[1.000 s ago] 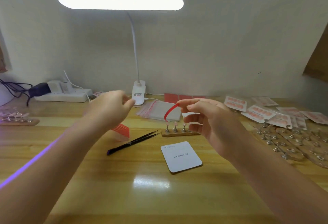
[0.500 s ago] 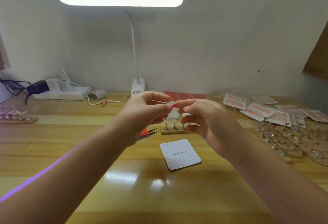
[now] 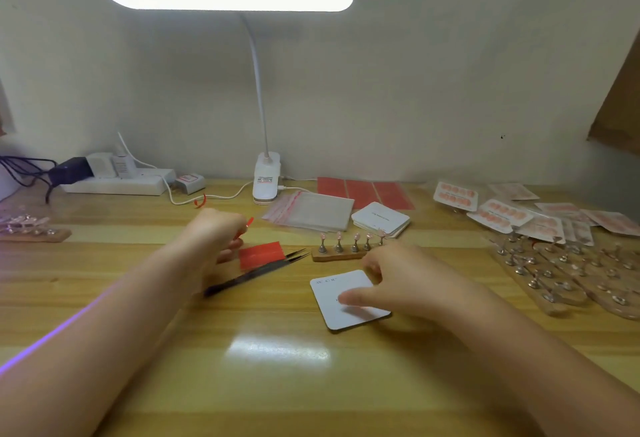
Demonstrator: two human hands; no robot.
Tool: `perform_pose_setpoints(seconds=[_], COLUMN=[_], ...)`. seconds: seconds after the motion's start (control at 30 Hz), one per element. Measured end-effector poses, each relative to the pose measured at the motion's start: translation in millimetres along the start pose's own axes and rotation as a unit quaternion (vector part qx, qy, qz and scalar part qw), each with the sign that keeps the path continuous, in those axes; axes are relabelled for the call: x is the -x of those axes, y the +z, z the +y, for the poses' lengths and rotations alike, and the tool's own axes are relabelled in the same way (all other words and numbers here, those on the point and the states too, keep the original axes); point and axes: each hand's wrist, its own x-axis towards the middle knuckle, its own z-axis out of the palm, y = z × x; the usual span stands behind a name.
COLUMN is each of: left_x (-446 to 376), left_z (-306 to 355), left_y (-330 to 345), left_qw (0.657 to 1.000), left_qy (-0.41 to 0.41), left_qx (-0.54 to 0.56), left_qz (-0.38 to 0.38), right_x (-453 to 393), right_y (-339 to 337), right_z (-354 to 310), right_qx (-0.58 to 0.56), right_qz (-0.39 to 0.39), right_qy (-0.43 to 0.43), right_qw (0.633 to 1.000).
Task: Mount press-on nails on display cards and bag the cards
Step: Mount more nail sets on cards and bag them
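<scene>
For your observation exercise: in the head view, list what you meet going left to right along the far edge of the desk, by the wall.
Power strip → desk lamp's clip base → red adhesive sheets → bagged nail cards.

The near edge of the table (image 3: 277, 384) lies bare, so I can sweep across there freely. At the middle, my right hand (image 3: 398, 284) covers the white card (image 3: 332, 301), and my left hand (image 3: 214, 242) sits by the red strip sheet (image 3: 261, 254) and tweezers (image 3: 256, 274). The nail stand (image 3: 346, 249) blocks the way behind the card. The right edge is crowded with holders (image 3: 571, 274) and bagged cards (image 3: 502, 215); lamp base (image 3: 266, 177), bags (image 3: 311, 211) and power strip (image 3: 114, 183) line the far edge.
</scene>
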Motion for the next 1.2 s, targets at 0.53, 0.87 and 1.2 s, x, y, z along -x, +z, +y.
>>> perform_pose_setpoints(seconds=[0.53, 0.87, 1.2], left_x=[12.0, 73.5, 79.3], left_z=[5.6, 39.5, 41.1], left_y=[-14.1, 3.7, 9.6], left_qw=[0.972, 0.963, 0.946], left_qy=[0.217, 0.253, 0.202], left_qx=[-0.068, 0.013, 0.170], left_qz=[0.064, -0.093, -0.189], right_x=[-5.2, -9.8, -10.4], right_y=[2.4, 8.2, 7.0], right_z=[5.1, 11.8, 12.8], right_qx=[-0.026, -0.095, -0.110], right_qz=[-0.021, -0.034, -0.035], right_qy=[-0.012, 0.014, 0.032], right_qw=[0.999, 0.995, 0.993])
